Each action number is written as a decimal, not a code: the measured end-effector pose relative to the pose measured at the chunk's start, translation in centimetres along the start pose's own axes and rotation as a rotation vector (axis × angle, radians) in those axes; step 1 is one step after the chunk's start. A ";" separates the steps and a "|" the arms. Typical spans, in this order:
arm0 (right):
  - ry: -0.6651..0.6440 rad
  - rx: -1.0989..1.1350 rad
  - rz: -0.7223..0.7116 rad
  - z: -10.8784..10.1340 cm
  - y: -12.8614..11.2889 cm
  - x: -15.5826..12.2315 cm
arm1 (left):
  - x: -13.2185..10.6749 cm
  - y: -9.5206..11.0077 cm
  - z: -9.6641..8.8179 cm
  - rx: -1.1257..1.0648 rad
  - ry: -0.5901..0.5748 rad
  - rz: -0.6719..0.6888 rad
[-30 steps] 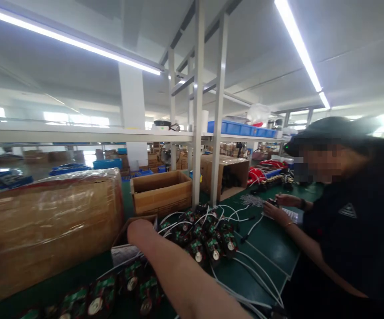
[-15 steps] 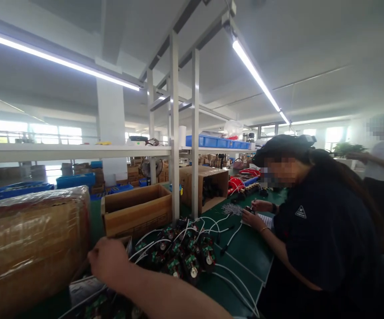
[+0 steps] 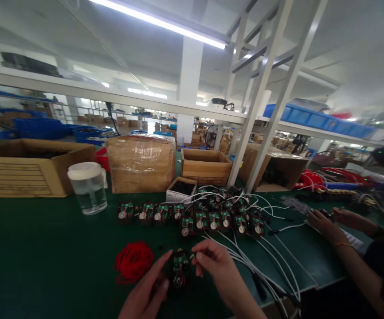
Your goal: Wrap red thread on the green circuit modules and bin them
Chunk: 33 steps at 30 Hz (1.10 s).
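Note:
A small black module with a green circuit board (image 3: 178, 271) sits between my two hands near the front edge of the green table (image 3: 39, 257). My left hand (image 3: 147, 290) cups it from the left with fingers curled round it. My right hand (image 3: 217, 268) pinches at its right side, thumb and forefinger together by the board. A red bundle of wire (image 3: 134, 261) lies just left of my left hand. Behind them, a row of several similar modules (image 3: 198, 219) with white cables (image 3: 265, 270) stretches across the table.
A clear jug with a white lid (image 3: 88, 187) stands at the left. Cardboard boxes (image 3: 141, 162) and a small white box (image 3: 181, 189) line the back. A co-worker's hands (image 3: 325, 221) work at the right. Slanted metal uprights (image 3: 272, 102) rise behind the modules.
The view has swung left and down. My arm, stretched toward the small box before, has come back, and both hands now hold one module near the table's front edge.

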State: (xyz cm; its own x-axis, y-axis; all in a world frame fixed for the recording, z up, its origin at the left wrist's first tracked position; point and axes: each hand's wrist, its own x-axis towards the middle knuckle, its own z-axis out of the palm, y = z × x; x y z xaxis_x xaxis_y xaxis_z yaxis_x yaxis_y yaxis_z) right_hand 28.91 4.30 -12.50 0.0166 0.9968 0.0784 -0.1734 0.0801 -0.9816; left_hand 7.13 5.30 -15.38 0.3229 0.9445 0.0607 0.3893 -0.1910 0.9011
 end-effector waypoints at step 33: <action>0.023 -0.416 0.045 1.4 1.5 -1.4 | 0.5 1.4 1.7 0.133 0.040 -0.077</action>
State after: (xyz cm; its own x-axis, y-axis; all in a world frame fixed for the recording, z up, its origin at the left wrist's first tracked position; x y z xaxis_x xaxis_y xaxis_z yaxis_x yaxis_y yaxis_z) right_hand 27.21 2.99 -13.81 0.0408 0.9986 0.0349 0.2378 0.0242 -0.9710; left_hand 9.31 5.08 -14.87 0.2540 0.9671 0.0129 0.5235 -0.1487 0.8389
